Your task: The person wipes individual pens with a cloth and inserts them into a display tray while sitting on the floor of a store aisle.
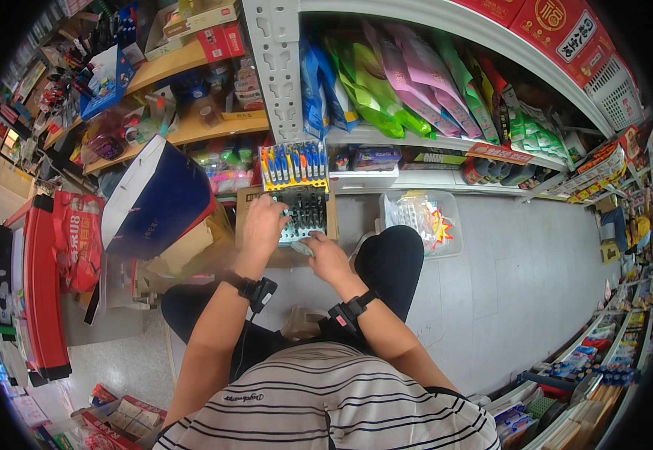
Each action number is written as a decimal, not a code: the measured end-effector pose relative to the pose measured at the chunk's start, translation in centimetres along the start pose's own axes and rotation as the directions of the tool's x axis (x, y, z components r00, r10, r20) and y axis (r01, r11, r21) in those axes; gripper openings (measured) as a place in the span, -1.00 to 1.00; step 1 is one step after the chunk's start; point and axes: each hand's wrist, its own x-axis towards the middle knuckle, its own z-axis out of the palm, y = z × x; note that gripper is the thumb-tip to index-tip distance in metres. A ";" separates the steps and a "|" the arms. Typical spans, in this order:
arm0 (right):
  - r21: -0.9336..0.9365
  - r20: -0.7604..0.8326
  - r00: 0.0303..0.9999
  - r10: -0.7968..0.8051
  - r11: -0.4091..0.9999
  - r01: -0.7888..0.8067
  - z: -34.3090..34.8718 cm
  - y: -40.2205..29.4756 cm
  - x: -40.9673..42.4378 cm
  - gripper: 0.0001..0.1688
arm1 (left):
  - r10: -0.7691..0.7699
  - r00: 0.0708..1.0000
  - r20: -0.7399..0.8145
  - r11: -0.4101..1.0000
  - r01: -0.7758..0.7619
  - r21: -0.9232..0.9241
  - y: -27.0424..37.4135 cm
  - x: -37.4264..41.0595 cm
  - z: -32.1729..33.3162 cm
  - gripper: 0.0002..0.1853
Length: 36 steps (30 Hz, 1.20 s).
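Observation:
Before me, a display rack (307,229) with rows of small holes holds several dark pens (307,207) at its back and right. My left hand (266,220) is at the rack's left side, its fingers bent near the pens; whether they grip one cannot be made out. With my right hand (324,252) I hold a pale greenish cloth (302,248) against the rack's front edge. Behind the rack stands a display box of blue and orange pens (294,164). A cardboard box (248,203) lies beneath and around the rack.
A clear plastic bin (454,225) with packaging sits on the floor to the right. A large blue box (160,202) leans at the left, near a red bag (78,242). White metal shelving (360,181) with colourful bags runs ahead; a perforated upright (281,73) rises beside wooden shelves.

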 end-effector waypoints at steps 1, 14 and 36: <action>0.003 -0.004 1.000 -0.008 1.000 0.008 0.0 0.0 0.0 -0.47 | 0.003 1.000 0.000 1.000 -0.003 0.008 -0.1 0.0 0.1 -0.72; -0.013 -0.010 1.000 0.004 1.000 -0.004 0.4 0.7 0.0 -0.53 | -0.036 0.995 -0.098 0.997 0.029 -0.071 0.7 0.7 -2.6 -0.79; 0.210 -0.341 0.919 -0.199 0.937 0.281 -6.7 -7.4 -0.1 -0.30 | -0.306 0.947 0.100 0.733 0.301 -0.610 3.4 -5.4 -5.4 -0.78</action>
